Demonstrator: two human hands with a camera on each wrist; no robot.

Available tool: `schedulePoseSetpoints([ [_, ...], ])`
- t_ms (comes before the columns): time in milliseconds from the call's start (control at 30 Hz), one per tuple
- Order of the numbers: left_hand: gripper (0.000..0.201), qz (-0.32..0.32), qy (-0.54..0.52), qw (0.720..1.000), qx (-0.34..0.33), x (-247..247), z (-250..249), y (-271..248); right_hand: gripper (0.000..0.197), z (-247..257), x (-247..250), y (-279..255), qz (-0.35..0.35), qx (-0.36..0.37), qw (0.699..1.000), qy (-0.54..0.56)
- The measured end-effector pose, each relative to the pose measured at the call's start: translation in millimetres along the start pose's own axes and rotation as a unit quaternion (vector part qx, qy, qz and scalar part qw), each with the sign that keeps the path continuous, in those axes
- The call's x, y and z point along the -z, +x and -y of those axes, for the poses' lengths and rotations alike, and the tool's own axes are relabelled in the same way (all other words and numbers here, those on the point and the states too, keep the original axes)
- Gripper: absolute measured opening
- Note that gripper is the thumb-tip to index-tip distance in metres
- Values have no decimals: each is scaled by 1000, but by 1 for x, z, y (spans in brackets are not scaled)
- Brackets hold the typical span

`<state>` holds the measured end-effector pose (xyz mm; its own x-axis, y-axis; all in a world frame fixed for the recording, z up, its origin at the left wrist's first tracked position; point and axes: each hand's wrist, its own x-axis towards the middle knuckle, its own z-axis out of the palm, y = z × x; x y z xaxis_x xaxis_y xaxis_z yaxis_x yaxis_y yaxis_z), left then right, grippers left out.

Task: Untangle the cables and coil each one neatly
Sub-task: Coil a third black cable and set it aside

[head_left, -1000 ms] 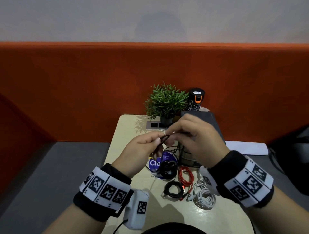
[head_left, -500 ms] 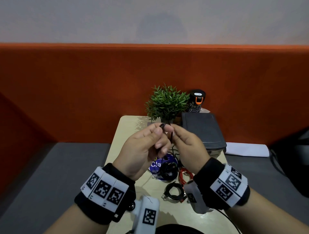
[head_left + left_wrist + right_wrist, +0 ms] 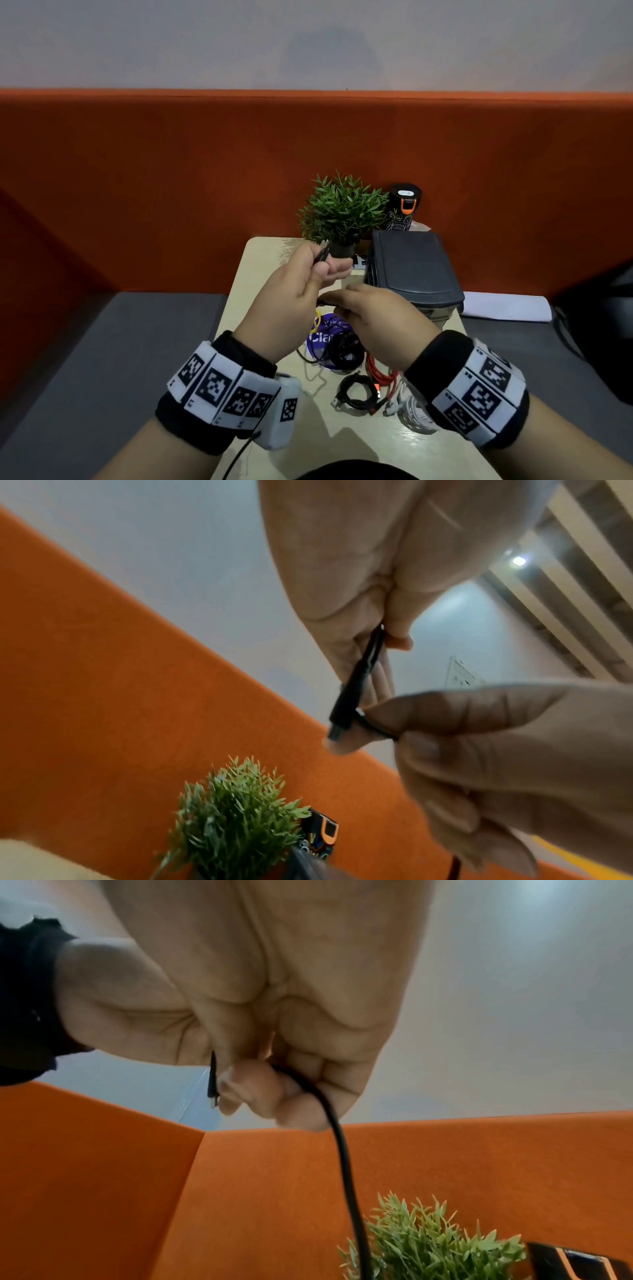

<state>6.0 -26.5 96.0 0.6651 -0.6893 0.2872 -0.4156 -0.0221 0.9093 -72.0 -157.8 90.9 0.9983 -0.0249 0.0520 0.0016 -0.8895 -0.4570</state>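
My left hand [image 3: 325,263] is raised over the table and pinches the plug end of a thin black cable [image 3: 322,256] between thumb and fingers; the left wrist view shows the same plug [image 3: 356,680]. Just below it, my right hand [image 3: 329,303] has its fingers curled round the same cable [image 3: 342,1150], which hangs down from it. On the table lie a black coil [image 3: 342,349] on a blue disc, a second black coil [image 3: 356,394], a red cable [image 3: 380,373] and a white cable [image 3: 414,411] partly hidden by my right wrist.
A small potted plant [image 3: 342,209], a dark patterned bottle [image 3: 402,209] and a black box [image 3: 414,267] stand at the far end of the narrow beige table [image 3: 267,260]. An orange padded partition rises behind. A yellow rubber band [image 3: 318,320] lies by the blue disc.
My hands were pinching the cable together; the right hand has since dropped down and toward me along the cable, while the left keeps the plug end up.
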Motion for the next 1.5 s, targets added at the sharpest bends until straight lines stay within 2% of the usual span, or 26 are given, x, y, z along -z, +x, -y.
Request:
schedulePoseSetpoints([
  [167,13,30,110,994,-4,1,-5,1,31,0,3,-3,-39,15,999,-8],
  [233,8,48,219,974,-18,0,-1,2,11,5,8,-6,-63,12,998,15],
  [300,9,73,282,957,3,-2,7,1,18,6,13,-9,-84,16,995,41],
  [333,12,82,260,962,19,-3,11,-1,22,7,15,-10,-92,20,994,59],
  [433,24,64,61,995,50,-3,16,-9,20,0,21,-11,-105,12,984,146],
  [500,31,47,-31,996,63,-3,13,-11,16,-6,25,-9,-109,4,968,225],
  [567,37,66,-100,991,64,-3,8,-12,15,-8,29,-5,-133,17,948,288],
  [667,26,99,-200,973,51,-4,-3,-12,14,-4,31,0,-170,43,915,364],
  [733,25,79,-278,956,39,-4,-11,-11,9,-1,28,6,-186,43,896,401],
  [800,22,62,-341,938,13,-4,-17,-9,15,3,22,11,-190,36,885,424],
  [933,16,19,-332,942,-40,0,-25,-5,21,13,5,10,-139,1,860,491],
  [967,15,2,-318,947,-44,2,-26,-3,21,15,1,8,-113,-2,863,493],
  [1033,16,-34,-276,959,-55,7,-24,1,28,15,-7,3,-58,-1,892,448],
  [1100,15,-63,-184,978,-78,12,-21,4,27,15,-10,-1,-11,-17,913,407],
  [1167,13,-65,-54,993,-85,16,-16,4,24,15,-9,-4,5,-15,947,321],
  [1233,12,-35,44,996,-62,19,-10,2,26,15,-5,-7,-8,9,976,220],
  [1367,15,21,105,993,-43,19,2,0,10,14,13,-12,-68,43,978,195],
  [1500,42,44,-15,999,-6,13,-2,-4,5,12,28,-11,-143,70,957,243],
])
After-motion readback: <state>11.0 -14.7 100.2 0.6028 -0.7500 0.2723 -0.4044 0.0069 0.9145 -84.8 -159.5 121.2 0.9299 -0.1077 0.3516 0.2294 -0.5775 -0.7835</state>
